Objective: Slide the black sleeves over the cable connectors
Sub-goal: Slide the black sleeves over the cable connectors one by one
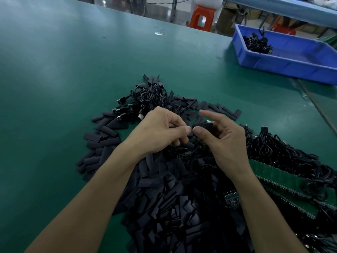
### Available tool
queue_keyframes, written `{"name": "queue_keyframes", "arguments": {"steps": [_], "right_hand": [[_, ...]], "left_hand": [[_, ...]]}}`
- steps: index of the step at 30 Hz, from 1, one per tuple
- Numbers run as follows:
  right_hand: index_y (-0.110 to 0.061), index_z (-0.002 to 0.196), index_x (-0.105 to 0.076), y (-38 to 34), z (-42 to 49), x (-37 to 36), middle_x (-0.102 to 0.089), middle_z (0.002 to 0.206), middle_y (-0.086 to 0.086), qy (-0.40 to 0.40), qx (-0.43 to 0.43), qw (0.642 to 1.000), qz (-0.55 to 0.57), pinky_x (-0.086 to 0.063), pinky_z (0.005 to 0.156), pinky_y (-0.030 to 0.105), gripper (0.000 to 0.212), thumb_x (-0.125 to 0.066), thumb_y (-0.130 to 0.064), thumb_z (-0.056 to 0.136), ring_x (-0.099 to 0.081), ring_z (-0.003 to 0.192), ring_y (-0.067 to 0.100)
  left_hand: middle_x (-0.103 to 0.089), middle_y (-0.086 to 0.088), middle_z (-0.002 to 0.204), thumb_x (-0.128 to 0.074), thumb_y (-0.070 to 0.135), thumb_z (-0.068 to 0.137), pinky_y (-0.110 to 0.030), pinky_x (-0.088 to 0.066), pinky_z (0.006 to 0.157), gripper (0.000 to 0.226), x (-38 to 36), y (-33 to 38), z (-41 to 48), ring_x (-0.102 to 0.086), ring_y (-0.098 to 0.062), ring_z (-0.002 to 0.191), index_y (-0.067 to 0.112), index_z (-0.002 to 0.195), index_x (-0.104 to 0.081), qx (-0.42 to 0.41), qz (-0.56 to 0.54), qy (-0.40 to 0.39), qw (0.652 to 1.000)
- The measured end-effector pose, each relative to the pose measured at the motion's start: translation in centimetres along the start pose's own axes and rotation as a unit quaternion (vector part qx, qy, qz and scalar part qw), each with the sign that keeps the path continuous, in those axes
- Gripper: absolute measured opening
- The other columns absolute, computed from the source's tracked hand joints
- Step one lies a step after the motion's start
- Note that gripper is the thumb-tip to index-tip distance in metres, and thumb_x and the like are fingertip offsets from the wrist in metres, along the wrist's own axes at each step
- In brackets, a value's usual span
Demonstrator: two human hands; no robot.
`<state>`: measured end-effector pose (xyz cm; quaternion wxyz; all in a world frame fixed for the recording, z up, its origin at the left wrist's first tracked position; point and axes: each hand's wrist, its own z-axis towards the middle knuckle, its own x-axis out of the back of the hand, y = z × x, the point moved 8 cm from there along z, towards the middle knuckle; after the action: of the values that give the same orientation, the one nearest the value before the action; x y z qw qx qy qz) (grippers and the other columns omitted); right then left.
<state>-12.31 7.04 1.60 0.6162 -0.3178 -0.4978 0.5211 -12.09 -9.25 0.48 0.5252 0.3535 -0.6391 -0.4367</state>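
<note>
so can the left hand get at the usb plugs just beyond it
Probably yes: the usb plugs lie uncovered on the table close to the left hand. Its fingers are busy at the sleeve that the right hand pinches, though.

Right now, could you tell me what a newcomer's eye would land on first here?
The sprawling heap of black sleeves on the green table, spreading from centre to the near edge. Above it, the right hand pinches one black sleeve, the left hand curled close beside it. At far right, a blue bin holds a few black cables.
</note>
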Motion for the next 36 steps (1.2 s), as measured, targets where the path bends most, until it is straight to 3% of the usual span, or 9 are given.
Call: {"name": "queue_keyframes", "arguments": {"steps": [1,4,10,14,19,22,27,32,36], "right_hand": [[-0.036,0.107,-0.068,0.2,-0.1,0.4,-0.073,0.087,0.002,0.034,-0.009,0.999,0.004,-0.057,0.071,0.028,0.034,-0.081,-0.035,0.076,-0.069,0.078,0.019],[-0.029,0.096,-0.069,0.8,-0.5,1.4,-0.074,0.082,-0.007,0.137,-0.025,0.989,0.049,-0.055,0.067,0.021,0.025,-0.084,-0.029,0.075,-0.07,0.074,0.009],[-0.032,0.1,-0.073,0.9,-1.1,0.8,-0.077,0.094,-0.014,0.184,-0.018,0.979,0.081,-0.059,0.079,0.023,0.024,-0.08,-0.016,0.084,-0.074,0.088,0.01],[-0.036,0.102,-0.074,0.7,-1.2,0.4,-0.078,0.095,-0.012,0.192,-0.007,0.978,0.082,-0.06,0.083,0.03,0.026,-0.079,-0.018,0.084,-0.074,0.09,0.015],[-0.031,0.104,-0.073,0.6,-1.2,-0.3,-0.077,0.089,-0.009,0.185,-0.01,0.979,0.09,-0.06,0.079,0.028,0.028,-0.078,-0.013,0.084,-0.074,0.084,0.014],[-0.029,0.104,-0.073,0.4,-1.3,-0.4,-0.077,0.086,-0.007,0.181,-0.005,0.976,0.118,-0.058,0.075,0.022,0.029,-0.076,-0.007,0.086,-0.073,0.078,0.013],[-0.037,0.111,-0.067,-1.2,-0.7,-0.1,-0.077,0.087,-0.011,0.187,0.02,0.978,0.095,-0.055,0.073,0.014,0.033,-0.074,-0.013,0.089,-0.073,0.081,0.005],[-0.03,0.111,-0.069,-2.0,-0.6,-0.4,-0.075,0.083,-0.018,0.183,0.04,0.98,0.07,-0.052,0.07,0.01,0.028,-0.072,-0.011,0.091,-0.071,0.078,0.0],[-0.031,0.11,-0.07,-2.2,-0.6,-0.8,-0.076,0.085,-0.012,0.175,0.043,0.982,0.056,-0.054,0.067,0.014,0.025,-0.072,-0.015,0.091,-0.072,0.077,0.004]], "left_hand": [[-0.076,0.005,0.07,-0.069,0.023,0.094,-0.019,-0.053,0.062,0.017,0.0,0.0,0.0,-0.067,-0.005,0.06,0.018,0.079,-0.075,0.002,0.0,0.005,1.0],[-0.076,0.006,0.071,-0.068,0.023,0.095,-0.029,-0.058,0.067,0.017,0.1,-0.1,0.1,-0.067,-0.005,0.06,0.018,0.081,-0.075,0.006,0.002,0.016,1.0],[-0.076,0.004,0.071,-0.067,0.024,0.096,-0.046,-0.062,0.076,0.019,-0.2,0.0,-0.1,-0.072,-0.013,0.064,0.021,0.08,-0.075,-0.001,0.006,0.035,0.999],[-0.076,0.001,0.07,-0.068,0.026,0.095,-0.034,-0.059,0.066,0.019,-0.1,-0.2,0.1,-0.072,-0.013,0.064,0.025,0.078,-0.075,-0.008,0.01,0.045,0.999],[-0.075,0.002,0.068,-0.069,0.019,0.095,-0.016,-0.049,0.056,0.017,0.1,-0.3,0.0,-0.07,-0.011,0.059,0.016,0.079,-0.076,-0.01,-0.022,0.051,0.998],[-0.075,0.0,0.067,-0.069,0.015,0.095,-0.015,-0.048,0.054,0.018,0.0,-0.1,0.0,-0.069,-0.009,0.058,0.015,0.079,-0.076,-0.012,-0.035,0.045,0.998],[-0.074,0.0,0.065,-0.066,0.009,0.096,-0.013,-0.049,0.055,0.018,-0.7,0.8,-0.1,-0.067,-0.006,0.056,0.012,0.081,-0.074,-0.035,-0.104,0.03,0.994],[-0.075,0.0,0.067,-0.066,0.011,0.096,-0.017,-0.053,0.058,0.019,-0.4,0.8,0.0,-0.069,-0.01,0.06,0.016,0.08,-0.075,-0.047,-0.105,0.041,0.993],[-0.076,-0.004,0.071,-0.067,0.014,0.096,-0.024,-0.058,0.063,0.022,-0.3,0.2,0.1,-0.072,-0.019,0.065,0.02,0.077,-0.075,-0.047,-0.103,0.046,0.993]]}}
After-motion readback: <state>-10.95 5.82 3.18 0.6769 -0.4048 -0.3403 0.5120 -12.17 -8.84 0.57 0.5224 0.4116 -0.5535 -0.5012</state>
